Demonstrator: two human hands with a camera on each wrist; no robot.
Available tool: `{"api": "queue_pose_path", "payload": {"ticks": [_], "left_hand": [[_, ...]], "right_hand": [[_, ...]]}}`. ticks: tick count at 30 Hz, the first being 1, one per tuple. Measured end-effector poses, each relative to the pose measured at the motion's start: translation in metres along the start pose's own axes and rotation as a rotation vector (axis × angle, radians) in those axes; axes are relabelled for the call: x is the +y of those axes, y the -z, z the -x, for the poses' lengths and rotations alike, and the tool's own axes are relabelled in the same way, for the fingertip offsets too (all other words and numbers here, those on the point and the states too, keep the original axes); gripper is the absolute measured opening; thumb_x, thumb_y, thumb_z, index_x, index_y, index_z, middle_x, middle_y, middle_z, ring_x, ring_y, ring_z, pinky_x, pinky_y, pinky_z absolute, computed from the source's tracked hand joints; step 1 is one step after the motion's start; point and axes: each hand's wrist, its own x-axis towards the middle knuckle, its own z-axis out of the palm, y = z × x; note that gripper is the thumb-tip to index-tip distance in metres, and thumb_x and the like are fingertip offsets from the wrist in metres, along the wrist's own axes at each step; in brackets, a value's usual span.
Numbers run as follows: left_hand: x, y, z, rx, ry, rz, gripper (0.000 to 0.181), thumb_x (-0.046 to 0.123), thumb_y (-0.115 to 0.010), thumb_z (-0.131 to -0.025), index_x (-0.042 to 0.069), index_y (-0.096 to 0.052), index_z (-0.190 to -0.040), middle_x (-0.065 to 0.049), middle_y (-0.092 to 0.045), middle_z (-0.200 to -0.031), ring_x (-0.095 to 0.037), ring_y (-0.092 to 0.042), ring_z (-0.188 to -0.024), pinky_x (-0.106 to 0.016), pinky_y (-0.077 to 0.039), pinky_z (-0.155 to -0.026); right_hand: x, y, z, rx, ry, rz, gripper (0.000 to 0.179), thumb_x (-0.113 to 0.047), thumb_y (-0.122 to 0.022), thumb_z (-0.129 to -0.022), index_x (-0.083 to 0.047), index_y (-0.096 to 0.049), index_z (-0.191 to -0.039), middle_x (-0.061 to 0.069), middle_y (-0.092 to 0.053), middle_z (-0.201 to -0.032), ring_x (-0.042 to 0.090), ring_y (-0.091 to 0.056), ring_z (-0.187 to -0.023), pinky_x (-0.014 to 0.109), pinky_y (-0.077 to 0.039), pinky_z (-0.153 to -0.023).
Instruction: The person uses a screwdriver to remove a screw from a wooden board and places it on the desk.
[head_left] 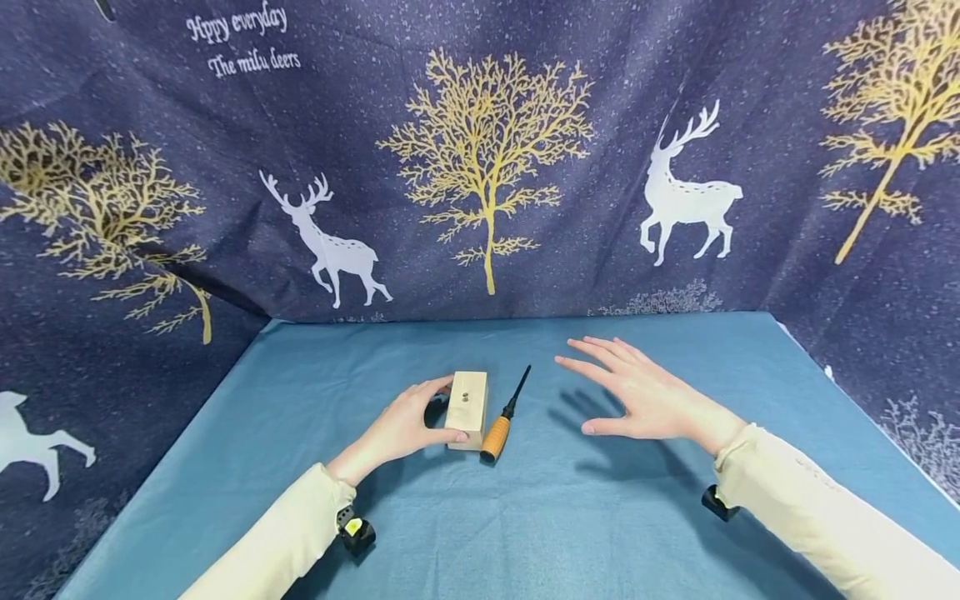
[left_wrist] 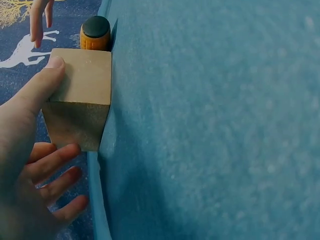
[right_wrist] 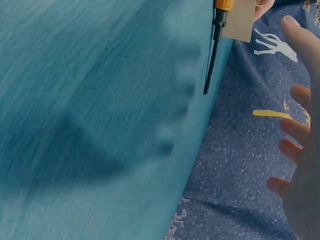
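Observation:
A pale wooden block stands on the blue cloth, with two small screw heads showing on its top. My left hand holds the block from its left side, the thumb at the near end and the fingers toward the far end. Just right of the block lies a screwdriver with an orange handle and a dark shaft pointing away from me. Over the cloth farther right, my right hand is held with fingers spread and nothing in it; the right wrist view shows its fingers apart from the screwdriver's tip.
The blue cloth covers the table up to its back edge. Behind and at the sides hangs a dark blue curtain with white deer and golden trees. Each wrist carries a small black camera.

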Motion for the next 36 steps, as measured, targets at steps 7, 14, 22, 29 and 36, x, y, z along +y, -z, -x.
{"api": "queue_pose_path", "payload": {"ticks": [7, 14, 22, 29, 36], "left_hand": [[-0.004, 0.005, 0.002, -0.016, -0.041, 0.032, 0.085, 0.046, -0.077, -0.082, 0.007, -0.041, -0.149, -0.010, -0.064, -0.131, -0.034, -0.055, -0.125, -0.057, -0.049, -0.101], [-0.010, 0.008, 0.001, -0.035, -0.078, 0.056, 0.078, 0.042, -0.076, -0.085, 0.008, -0.044, -0.147, -0.010, -0.066, -0.127, -0.031, -0.059, -0.121, -0.053, -0.050, -0.099], [-0.015, 0.013, 0.002, -0.052, -0.071, 0.119, 0.072, 0.038, -0.075, -0.086, 0.008, -0.046, -0.146, -0.011, -0.065, -0.130, -0.032, -0.057, -0.125, -0.056, -0.047, -0.104], [-0.021, 0.017, 0.001, -0.072, -0.081, 0.171, 0.065, 0.035, -0.075, -0.087, 0.013, -0.049, -0.143, -0.009, -0.065, -0.130, -0.030, -0.057, -0.126, -0.056, -0.047, -0.106], [-0.019, 0.018, 0.003, -0.090, -0.052, 0.220, 0.064, 0.031, -0.074, -0.089, 0.012, -0.048, -0.144, -0.010, -0.064, -0.130, -0.030, -0.059, -0.123, -0.052, -0.051, -0.103]], "right_hand": [[-0.004, -0.007, -0.012, -0.037, 0.004, -0.054, 0.086, -0.055, -0.071, -0.085, -0.030, -0.028, -0.156, 0.004, -0.028, -0.163, 0.031, -0.026, -0.150, 0.062, -0.020, -0.123], [-0.008, -0.015, -0.023, -0.067, 0.036, -0.070, 0.086, -0.057, -0.069, -0.086, -0.032, -0.026, -0.156, 0.001, -0.029, -0.163, 0.029, -0.026, -0.151, 0.061, -0.018, -0.125], [-0.012, -0.022, -0.033, -0.105, 0.057, -0.129, 0.084, -0.054, -0.070, -0.086, -0.034, -0.028, -0.156, -0.003, -0.036, -0.160, 0.028, -0.028, -0.150, 0.059, -0.022, -0.124], [-0.019, -0.031, -0.043, -0.149, 0.081, -0.169, 0.083, -0.055, -0.070, -0.086, -0.034, -0.029, -0.155, -0.001, -0.039, -0.158, 0.028, -0.030, -0.149, 0.058, -0.032, -0.120], [-0.026, -0.043, -0.048, -0.150, 0.134, -0.247, 0.077, -0.050, -0.070, -0.088, -0.030, -0.035, -0.153, -0.002, -0.042, -0.156, 0.025, -0.034, -0.147, 0.055, -0.035, -0.119]]}}
